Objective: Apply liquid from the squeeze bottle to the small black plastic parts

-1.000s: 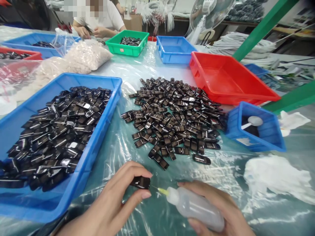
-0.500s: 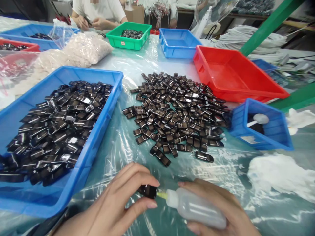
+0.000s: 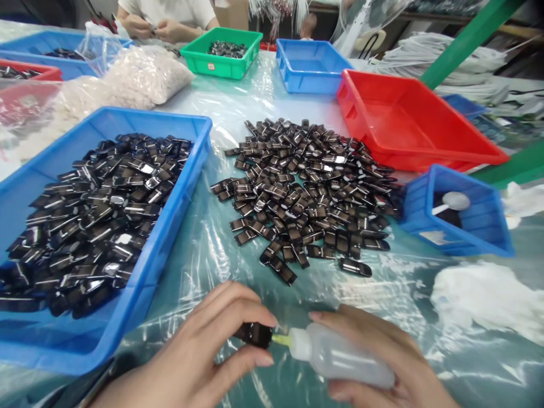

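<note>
At the bottom centre, my left hand (image 3: 221, 340) pinches a small glossy black plastic part (image 3: 257, 334) between thumb and fingers. My right hand (image 3: 386, 351) is wrapped around a translucent squeeze bottle (image 3: 340, 354) lying nearly level. Its yellowish nozzle tip (image 3: 280, 339) points left and meets, or almost meets, the right end of the part; I cannot tell if they touch. Beyond my hands a heap of similar black parts (image 3: 306, 192) is spread over the plastic-covered table (image 3: 204, 255). More of them fill the blue tray (image 3: 170, 226) on the left.
On the right stand a red tray (image 3: 408, 124) and a small blue bin (image 3: 467, 226) with a white spoon (image 3: 455, 200); white tissue (image 3: 484, 300) lies nearer. Farther back are a green tray (image 3: 225, 67), a blue tray (image 3: 312, 84), a bag of pale pieces (image 3: 148, 76) and a person's hands (image 3: 168, 29).
The camera view has tilted down slightly, so the background sits higher. Both hands keep their grips, with the nozzle still at the end of the black part.
</note>
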A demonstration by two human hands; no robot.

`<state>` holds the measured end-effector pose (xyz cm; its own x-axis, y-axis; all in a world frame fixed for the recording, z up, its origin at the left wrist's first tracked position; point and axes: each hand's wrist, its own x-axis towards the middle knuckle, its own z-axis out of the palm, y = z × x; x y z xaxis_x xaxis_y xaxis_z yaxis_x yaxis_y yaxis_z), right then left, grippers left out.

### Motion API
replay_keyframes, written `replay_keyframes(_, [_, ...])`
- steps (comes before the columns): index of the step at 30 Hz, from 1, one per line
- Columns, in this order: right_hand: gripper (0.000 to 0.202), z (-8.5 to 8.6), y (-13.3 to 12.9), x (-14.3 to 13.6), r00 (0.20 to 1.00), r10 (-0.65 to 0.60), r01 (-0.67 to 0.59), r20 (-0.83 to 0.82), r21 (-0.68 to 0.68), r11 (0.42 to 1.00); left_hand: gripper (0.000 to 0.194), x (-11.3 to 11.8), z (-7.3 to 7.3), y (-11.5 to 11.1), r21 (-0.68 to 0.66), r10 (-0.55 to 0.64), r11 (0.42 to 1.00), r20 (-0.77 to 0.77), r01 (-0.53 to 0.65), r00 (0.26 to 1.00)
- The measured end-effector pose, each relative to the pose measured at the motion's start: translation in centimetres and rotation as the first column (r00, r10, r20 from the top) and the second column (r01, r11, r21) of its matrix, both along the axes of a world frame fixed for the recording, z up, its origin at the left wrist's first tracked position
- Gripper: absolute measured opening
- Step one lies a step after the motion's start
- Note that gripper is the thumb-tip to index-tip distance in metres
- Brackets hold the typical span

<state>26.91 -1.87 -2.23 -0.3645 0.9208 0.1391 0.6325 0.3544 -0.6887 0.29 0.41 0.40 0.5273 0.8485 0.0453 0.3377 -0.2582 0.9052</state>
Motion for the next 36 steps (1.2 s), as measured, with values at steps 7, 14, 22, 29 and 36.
replay_keyframes(7, [0.044,0.32,0.12,-0.17,1.000,0.012,-0.013,-0.017,-0.025,1.000,0.013,0.00,0.05,-0.08,-0.004,0.021,1.000,-0.013,-0.021,1.000])
replay_keyframes(14, [0.041,0.63,0.37,-0.37,0.999,0.024,-0.025,-0.048,-0.024,0.999,0.013,0.01,-0.06,-0.16,0.018,0.026,0.999,0.005,-0.026,1.000])
replay_keyframes(22, [0.044,0.22,0.31,-0.44,0.999,0.036,-0.036,-0.041,0.005,0.999,0.017,0.00,-0.52,0.16,0.049,0.035,0.998,-0.063,-0.032,0.997])
replay_keyframes(29, [0.044,0.46,0.63,-0.59,0.997,0.053,-0.053,-0.059,0.004,0.999,0.029,-0.31,-0.71,-0.41,0.056,0.047,0.998,-0.195,-0.037,0.980])
replay_keyframes(36, [0.043,0.29,0.30,-0.13,1.000,0.006,-0.008,0.019,0.062,0.998,0.037,-0.54,-0.15,-0.44,0.035,0.046,0.999,-0.180,-0.041,0.983])
